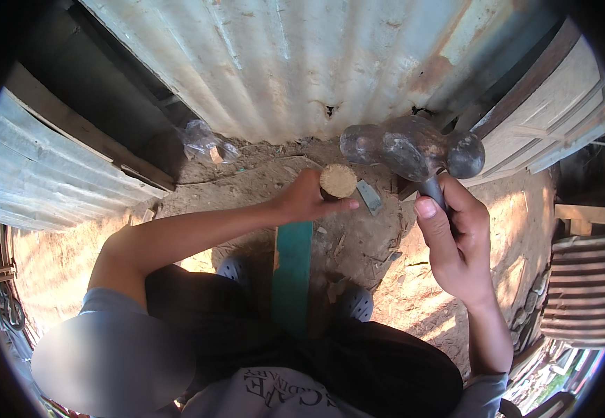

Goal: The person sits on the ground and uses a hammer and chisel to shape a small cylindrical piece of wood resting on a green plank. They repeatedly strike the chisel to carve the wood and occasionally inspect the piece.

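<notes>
My left hand (302,198) is closed round an upright piece of wood with a pale, round end (338,181) facing up; its lower part is hidden. In my right hand (459,251) is a hammer (414,146), gripped by its dark handle, with the thumb along it. The worn grey metal head, rounded at its right end, is raised above the ground, to the right of the wood and apart from it. Below my left hand, a green-painted plank (292,272) runs between my legs.
Corrugated metal sheeting (267,70) rises ahead, and more sheeting (51,167) stands at left. A clear plastic bag (207,143) and a small grey-green flat piece (369,197) lie on the dirt floor. A wooden panel (553,104) leans at right. My clogs (358,305) flank the plank.
</notes>
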Available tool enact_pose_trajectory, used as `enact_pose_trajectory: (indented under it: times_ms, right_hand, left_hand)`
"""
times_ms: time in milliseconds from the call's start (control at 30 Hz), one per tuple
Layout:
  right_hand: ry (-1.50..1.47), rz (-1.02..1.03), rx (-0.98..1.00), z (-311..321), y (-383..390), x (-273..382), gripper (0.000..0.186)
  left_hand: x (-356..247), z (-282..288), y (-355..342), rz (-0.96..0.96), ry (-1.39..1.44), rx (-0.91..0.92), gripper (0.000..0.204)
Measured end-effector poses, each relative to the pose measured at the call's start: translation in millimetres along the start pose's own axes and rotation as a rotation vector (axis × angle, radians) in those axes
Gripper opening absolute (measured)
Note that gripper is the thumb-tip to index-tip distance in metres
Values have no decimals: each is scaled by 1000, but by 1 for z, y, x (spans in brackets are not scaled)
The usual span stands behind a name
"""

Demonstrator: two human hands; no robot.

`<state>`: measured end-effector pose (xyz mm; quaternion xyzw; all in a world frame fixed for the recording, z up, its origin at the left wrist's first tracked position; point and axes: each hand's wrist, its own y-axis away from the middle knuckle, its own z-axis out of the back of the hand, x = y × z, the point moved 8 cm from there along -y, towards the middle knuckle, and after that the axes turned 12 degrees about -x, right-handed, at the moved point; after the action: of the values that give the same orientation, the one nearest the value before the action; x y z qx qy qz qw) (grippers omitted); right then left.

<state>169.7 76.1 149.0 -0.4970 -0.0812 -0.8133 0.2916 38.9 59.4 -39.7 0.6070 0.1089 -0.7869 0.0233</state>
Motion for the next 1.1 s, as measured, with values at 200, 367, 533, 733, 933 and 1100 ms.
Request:
enact_pose_trajectory:
  times_ms: [200, 367, 533, 733, 933, 1100]
  right_hand:
    - [58, 34, 38, -10, -14, 5, 19]
    - [22, -26, 4, -20, -6, -17, 16]
    - [-33, -124, -33, -18, 8, -30, 16]
    - [-112, -182, -59, -17, 13, -38, 17]
    - [-99, -151, -50, -15, 19, -39, 17]
    - [-105, -146, -52, -16, 22, -39, 16]
  left_hand:
    - [-2, 2, 4, -16, -10, -1, 45]
    - [4, -2, 4, -38, -17, 16, 42]
    - [12, -4, 7, 7, 19, 119, 34]
    - [28, -11, -1, 162, 128, 214, 19]
    - [24, -7, 1, 225, 142, 163, 18]
    - [20, -7, 0, 138, 146, 134, 19]
